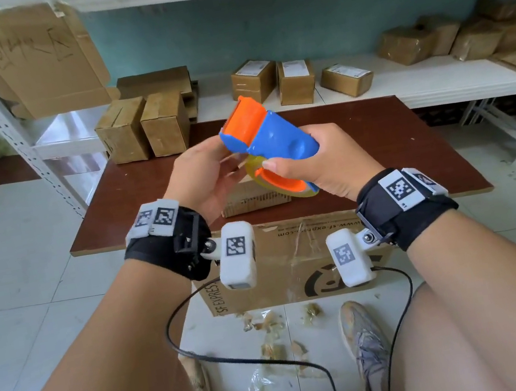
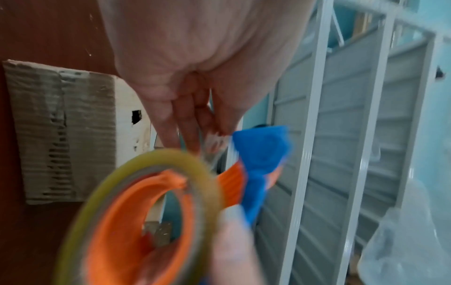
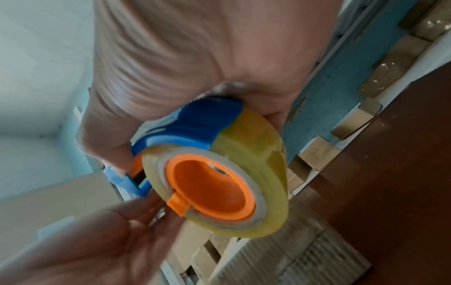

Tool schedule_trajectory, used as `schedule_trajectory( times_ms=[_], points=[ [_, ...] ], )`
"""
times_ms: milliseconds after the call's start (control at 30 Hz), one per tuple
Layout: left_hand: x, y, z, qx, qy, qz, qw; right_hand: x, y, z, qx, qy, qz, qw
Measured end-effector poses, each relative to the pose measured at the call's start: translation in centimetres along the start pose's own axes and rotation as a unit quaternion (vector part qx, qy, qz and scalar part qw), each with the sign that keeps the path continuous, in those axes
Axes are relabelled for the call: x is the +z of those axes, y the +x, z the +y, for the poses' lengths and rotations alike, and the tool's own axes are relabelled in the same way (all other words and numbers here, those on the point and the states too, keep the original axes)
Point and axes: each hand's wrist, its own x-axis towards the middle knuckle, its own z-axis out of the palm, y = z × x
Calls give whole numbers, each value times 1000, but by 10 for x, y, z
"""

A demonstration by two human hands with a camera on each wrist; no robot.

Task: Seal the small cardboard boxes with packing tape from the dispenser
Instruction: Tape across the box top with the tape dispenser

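Both hands hold a blue and orange tape dispenser [image 1: 274, 137] in the air above the brown table [image 1: 412, 140]. My right hand [image 1: 322, 156] grips its blue body [image 3: 195, 125], thumb resting by the yellowish tape roll [image 3: 256, 144]. At the dispenser's front end, my left hand [image 1: 232, 155] pinches the crinkled clear tape end [image 2: 214, 140] between thumb and fingers. A small cardboard box [image 1: 251, 201] lies on the table right under the hands, and it also shows in the left wrist view [image 2: 61, 125]. The roll [image 2: 151, 160] turns on an orange hub.
Two plain boxes [image 1: 141, 126] stand at the table's far left. Labelled boxes [image 1: 295, 80] sit on the white shelf behind. A large printed carton [image 1: 295, 257] is below the table's near edge. Tape scraps [image 1: 267, 331] and a black cable lie on the floor by my feet.
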Motion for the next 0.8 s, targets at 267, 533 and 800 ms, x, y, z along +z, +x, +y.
schedule_trajectory(
  times_ms=[267, 533, 800],
  points=[
    [-7, -11, 10, 30, 23, -36, 999, -3, -6, 5, -18, -26, 18, 999],
    [-7, -17, 6, 62, 53, -59, 995, -7, -7, 11, -8, -16, 13, 1000],
    [-1, -6, -1, 19, 29, 64, 997, 2, -1, 13, -4, -114, -12, 993]
  ],
)
